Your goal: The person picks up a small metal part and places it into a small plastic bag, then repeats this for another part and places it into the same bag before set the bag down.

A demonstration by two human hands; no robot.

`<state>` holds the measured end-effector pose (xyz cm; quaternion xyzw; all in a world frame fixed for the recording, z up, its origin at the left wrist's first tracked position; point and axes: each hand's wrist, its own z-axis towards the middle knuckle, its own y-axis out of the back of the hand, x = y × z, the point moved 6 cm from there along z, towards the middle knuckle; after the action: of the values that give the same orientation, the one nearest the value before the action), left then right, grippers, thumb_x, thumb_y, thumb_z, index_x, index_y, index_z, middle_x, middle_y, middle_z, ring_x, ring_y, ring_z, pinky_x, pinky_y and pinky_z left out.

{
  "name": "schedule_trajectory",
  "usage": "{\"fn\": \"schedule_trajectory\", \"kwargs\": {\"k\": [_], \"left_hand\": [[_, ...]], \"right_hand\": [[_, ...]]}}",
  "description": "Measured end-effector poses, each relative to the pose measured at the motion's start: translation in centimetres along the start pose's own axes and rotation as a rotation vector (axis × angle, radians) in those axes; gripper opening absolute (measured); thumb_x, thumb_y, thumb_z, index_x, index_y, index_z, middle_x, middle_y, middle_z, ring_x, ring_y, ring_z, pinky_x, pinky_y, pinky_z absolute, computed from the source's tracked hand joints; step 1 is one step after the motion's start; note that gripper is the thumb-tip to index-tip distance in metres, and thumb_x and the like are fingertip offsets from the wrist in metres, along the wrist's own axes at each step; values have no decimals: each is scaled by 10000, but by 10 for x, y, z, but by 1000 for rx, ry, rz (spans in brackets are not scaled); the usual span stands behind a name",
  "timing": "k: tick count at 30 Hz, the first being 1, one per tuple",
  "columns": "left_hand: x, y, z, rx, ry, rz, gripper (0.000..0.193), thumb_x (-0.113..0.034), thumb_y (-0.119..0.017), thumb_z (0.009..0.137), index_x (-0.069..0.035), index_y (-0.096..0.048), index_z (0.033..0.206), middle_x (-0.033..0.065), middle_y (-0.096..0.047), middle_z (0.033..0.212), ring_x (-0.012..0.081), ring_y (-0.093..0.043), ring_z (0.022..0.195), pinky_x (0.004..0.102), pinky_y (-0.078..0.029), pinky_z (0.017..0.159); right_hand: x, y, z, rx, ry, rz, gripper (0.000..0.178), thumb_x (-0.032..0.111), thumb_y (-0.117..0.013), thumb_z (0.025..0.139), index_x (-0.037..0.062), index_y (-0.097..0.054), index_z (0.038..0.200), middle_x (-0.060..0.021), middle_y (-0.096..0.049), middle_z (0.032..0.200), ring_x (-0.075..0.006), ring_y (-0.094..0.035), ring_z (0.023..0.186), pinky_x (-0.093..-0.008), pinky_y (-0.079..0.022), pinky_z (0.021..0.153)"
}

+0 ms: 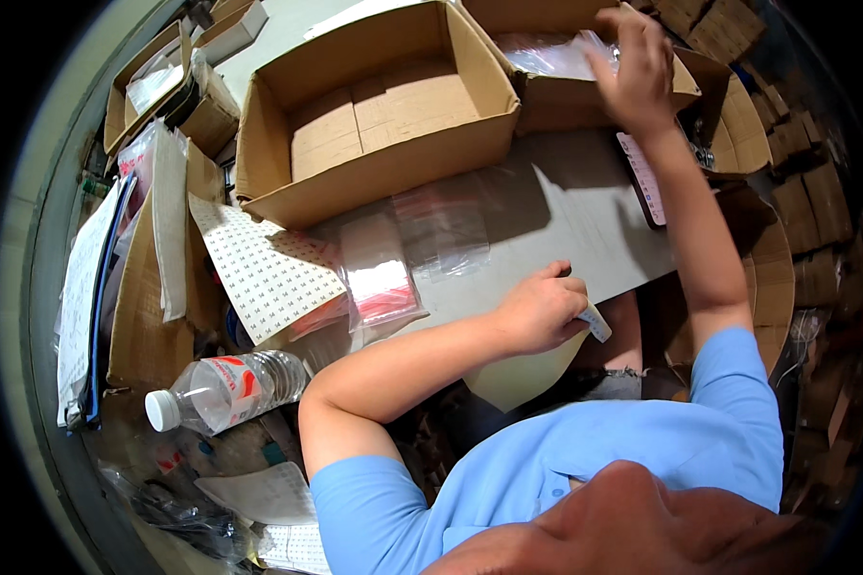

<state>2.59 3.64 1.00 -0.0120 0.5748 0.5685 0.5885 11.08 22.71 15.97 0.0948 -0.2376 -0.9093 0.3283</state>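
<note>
My left hand (545, 311) is closed on a pale label sheet (527, 372), which hangs below the fist over my lap. One curled edge of the sheet shows small print beside the fingers. My right hand (635, 72) reaches over a cardboard box (585, 103) at the far right, thumb and fingers apart. Just beside the thumb lie clear plastic bags (556, 56) inside that box. On the table, several flat clear zip bags (379, 264) with red strips lie left of my left hand. A printed sticker sheet (264, 264) rests beside them.
A large open carton (379, 177) stands at the far middle of the grey table (594, 220). A phone (642, 177) lies under my right forearm. A plastic bottle (230, 388) with a white cap lies at left, near upright papers (91, 297). More cartons (805, 220) are stacked at right.
</note>
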Motion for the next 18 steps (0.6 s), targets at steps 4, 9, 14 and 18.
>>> {"fn": "schedule_trajectory", "kwargs": {"k": [4,9,14,18], "left_hand": [[-3,-1,-1,-30,-37,26,125,-153,-732,732,-78,-632,749,69,-597,792,302,-590,809,425,-473,920],[0,-2,-2,-16,16,-36,104,-139,-691,706,-54,-637,731,98,-608,845,315,-616,757,418,-507,701],[-6,-7,0,14,-44,-4,112,-147,-693,708,-56,-637,741,94,-602,846,294,-607,832,407,-505,749],[-5,-7,-2,1,-22,-11,104,-150,-694,722,-70,-641,759,82,-590,841,279,-588,901,374,-497,807]], "right_hand": [[104,-15,-68,491,270,480,384,204,-731,755,87,-596,1096,-101,-598,1083,-317,-557,1038,-427,-452,894],[142,-41,-135,1069,223,542,569,502,-607,819,261,-533,1328,-120,-325,1506,-392,-305,1359,-457,-298,1109],[97,-13,-157,1139,242,337,609,552,-586,816,308,-494,1366,-118,-240,1547,-475,-223,1374,-597,-173,1117],[75,11,-174,1174,84,274,526,464,-579,869,369,-474,1376,-176,-224,1543,-474,-205,1388,-568,-154,1131]]}}
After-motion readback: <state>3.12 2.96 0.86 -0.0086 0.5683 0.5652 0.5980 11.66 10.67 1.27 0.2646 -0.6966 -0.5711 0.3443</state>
